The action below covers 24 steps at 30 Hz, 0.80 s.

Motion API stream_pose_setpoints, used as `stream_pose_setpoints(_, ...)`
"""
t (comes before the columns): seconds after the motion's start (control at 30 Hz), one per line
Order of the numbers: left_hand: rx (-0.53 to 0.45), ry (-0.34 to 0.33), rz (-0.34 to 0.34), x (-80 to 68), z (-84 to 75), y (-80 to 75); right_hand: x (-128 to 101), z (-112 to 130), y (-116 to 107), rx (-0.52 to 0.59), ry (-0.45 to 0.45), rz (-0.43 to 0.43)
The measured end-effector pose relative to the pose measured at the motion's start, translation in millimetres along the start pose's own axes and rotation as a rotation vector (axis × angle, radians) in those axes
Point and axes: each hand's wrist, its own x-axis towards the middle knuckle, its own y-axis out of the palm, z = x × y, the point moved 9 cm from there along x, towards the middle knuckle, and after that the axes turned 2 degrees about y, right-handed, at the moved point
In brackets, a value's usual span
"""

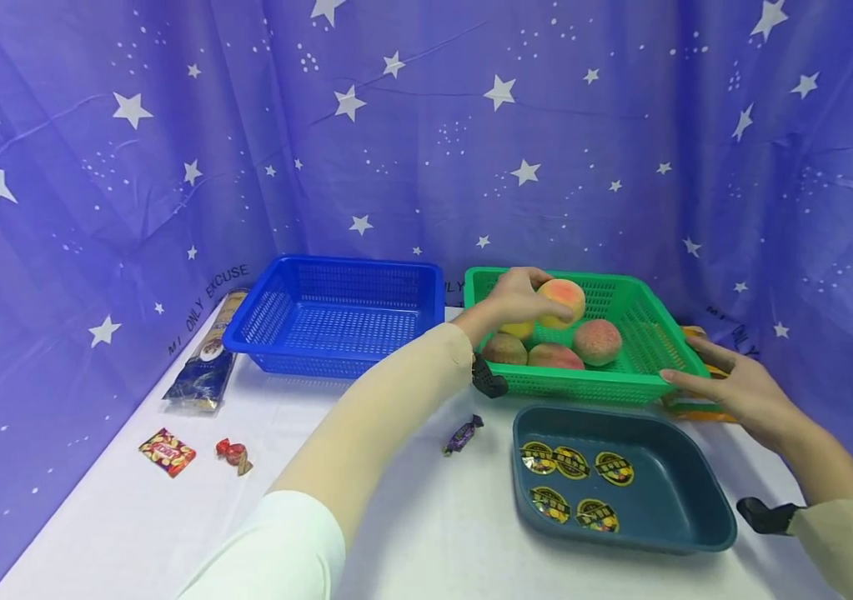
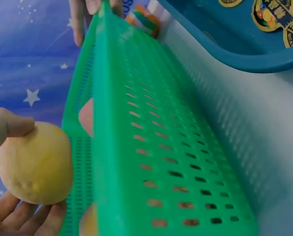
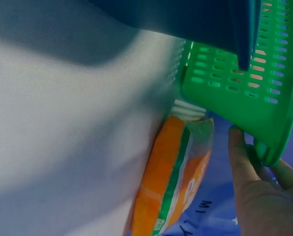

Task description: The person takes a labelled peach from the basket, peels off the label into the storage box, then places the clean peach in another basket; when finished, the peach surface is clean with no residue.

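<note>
Left hand (image 1: 514, 296) grip curled round peach (image 1: 563, 302), above green basket (image 1: 644, 379) (three more peaches inside). Right hand (image 1: 734, 387) fingers straight, steadying basket's right rim; blue basket left.

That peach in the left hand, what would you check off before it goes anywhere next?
1. Grip on the peach: left hand curls round it, thumb on top in the wrist view. Ok.
2. Peach clear of the green basket: lifted above the fruit inside. Ok.
3. Basket steadied: right hand rests fingers against its corner. Ok.
4. Blue basket unobstructed: nothing seen inside. Ok.
5. Dark tray: holds round gold-wrapped pieces, with bare floor left. Ok.
6. Orange packet beside the basket corner: whether it is pinned under the basket, cannot tell.
</note>
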Motion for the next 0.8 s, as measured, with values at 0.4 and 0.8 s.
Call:
stream_pose_setpoints(0.4,0.083,-0.094,-0.024,15.9,23.3,5.0,5.5,8.1,9.3,0.028,-0.016,0.009)
stream_pose_setpoints(0.8,0.141,-0.043,0.024,-4.6,15.2,2.8,9.8,5.9,10.1,0.04,-0.018,0.001)
